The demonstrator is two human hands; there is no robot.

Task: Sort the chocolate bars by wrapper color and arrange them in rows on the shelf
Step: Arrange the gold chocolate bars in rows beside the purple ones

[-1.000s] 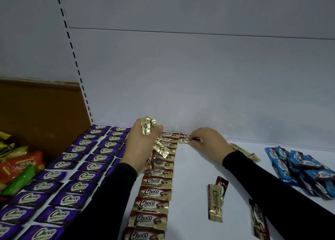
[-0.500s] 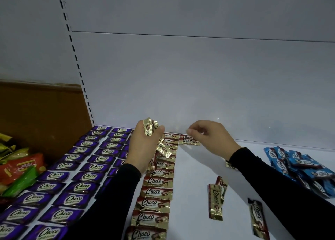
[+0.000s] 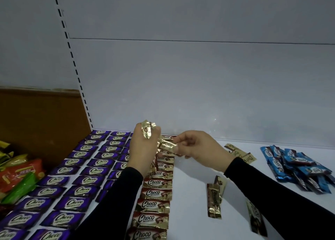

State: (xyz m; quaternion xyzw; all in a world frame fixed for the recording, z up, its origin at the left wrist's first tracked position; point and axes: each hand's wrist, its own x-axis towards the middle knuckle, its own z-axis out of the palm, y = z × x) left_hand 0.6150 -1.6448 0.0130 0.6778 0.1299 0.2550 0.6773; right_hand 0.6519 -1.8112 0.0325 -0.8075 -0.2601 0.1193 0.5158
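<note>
The left hand (image 3: 143, 149) grips a bunch of gold bars (image 3: 147, 131) as a supply; the right hand (image 3: 197, 149) pinches one bar (image 3: 167, 145) from it, likely to extend the gold row (image 3: 155, 194) at six o'clock. Purple rows (image 3: 76, 169) lie at eight o'clock on the shelf (image 3: 190, 194). Loose gold bars (image 3: 214, 201) wait at four, a blue heap (image 3: 297, 165) at three.

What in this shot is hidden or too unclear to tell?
Head view:
- Purple rows: the nearest bars run off the bottom edge, some lie under the left sleeve.
- Count of gold bars in left hand: fingers cover them.
- Blue pile: overlapping, uncountable.
</note>
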